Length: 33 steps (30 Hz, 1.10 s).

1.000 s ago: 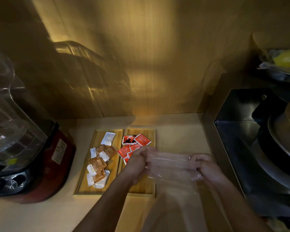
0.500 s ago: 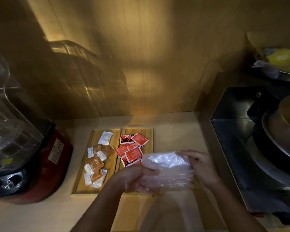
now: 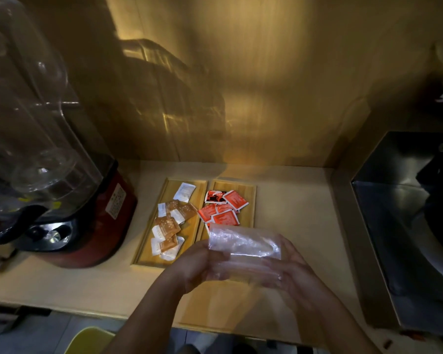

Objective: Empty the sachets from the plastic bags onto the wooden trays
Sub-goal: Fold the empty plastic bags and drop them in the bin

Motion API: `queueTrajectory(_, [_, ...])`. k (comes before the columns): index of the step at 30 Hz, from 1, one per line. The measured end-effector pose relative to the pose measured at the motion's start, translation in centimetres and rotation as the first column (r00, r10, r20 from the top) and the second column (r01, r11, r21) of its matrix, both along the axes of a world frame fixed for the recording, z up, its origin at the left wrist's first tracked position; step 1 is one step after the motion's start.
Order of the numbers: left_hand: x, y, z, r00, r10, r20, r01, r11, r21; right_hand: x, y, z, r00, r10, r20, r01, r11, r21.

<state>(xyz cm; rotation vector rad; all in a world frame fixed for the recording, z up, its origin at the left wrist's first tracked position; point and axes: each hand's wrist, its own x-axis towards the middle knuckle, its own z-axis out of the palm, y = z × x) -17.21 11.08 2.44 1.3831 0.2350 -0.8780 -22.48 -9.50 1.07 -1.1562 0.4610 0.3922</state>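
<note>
Two wooden trays lie side by side on the counter. The left tray (image 3: 149, 241) holds several brown and white sachets (image 3: 168, 224). The right tray (image 3: 250, 200) holds several red sachets (image 3: 224, 210). A clear plastic bag (image 3: 243, 245), folded over on itself and seemingly with nothing inside, is held between both hands above the near end of the right tray. My left hand (image 3: 202, 264) grips its left side. My right hand (image 3: 289, 269) holds its right side from underneath, fingers spread under the plastic.
A red blender (image 3: 87, 221) with a clear jug (image 3: 31, 118) stands at the left. A dark metal box (image 3: 404, 226) with a round pan sits at the right. A wooden wall (image 3: 241, 85) backs the counter. The counter's front edge (image 3: 87, 309) runs below my arms.
The bag was stretched open between my hands a second ago; it is now folded into a smaller strip, and both hands have come closer together.
</note>
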Motion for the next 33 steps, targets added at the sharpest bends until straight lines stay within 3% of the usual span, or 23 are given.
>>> queueTrajectory(8, [-3.5,6.8,0.2,0.996,0.09,0.011,-0.09,0.995,-0.038,-1.8,6.6,1.5,0.987,-0.126,0.103,0.141,0.977,-0.162])
queueTrajectory(15, [-10.3,17.8,-1.0,0.917,0.388,-0.094,-0.393,0.919,-0.04,-5.0,18.6,1.8,0.992,0.07,0.109,-0.039,0.965,-0.259])
queueTrajectory(18, [-14.0,22.3,-1.7,0.84,0.534,-0.095,-0.539,0.841,-0.048,-5.9,24.1,0.6,0.972,0.207,0.111,-0.147,0.905,-0.399])
queueTrajectory(23, [-19.1,27.4,-3.6,0.66,0.749,-0.056,-0.744,0.662,0.092,-7.1,32.2,-2.0,0.915,0.392,0.098,-0.287,0.801,-0.525])
queueTrajectory(29, [-23.4,31.0,-9.0,0.38,0.923,-0.066,-0.86,0.379,0.343,-9.0,38.8,-7.4,0.81,0.586,-0.016,-0.463,0.623,-0.63])
queueTrajectory(33, [-24.2,32.4,-11.7,0.296,0.955,0.009,-0.894,0.274,0.355,-9.8,41.7,-10.4,0.778,0.628,-0.03,-0.467,0.546,-0.696])
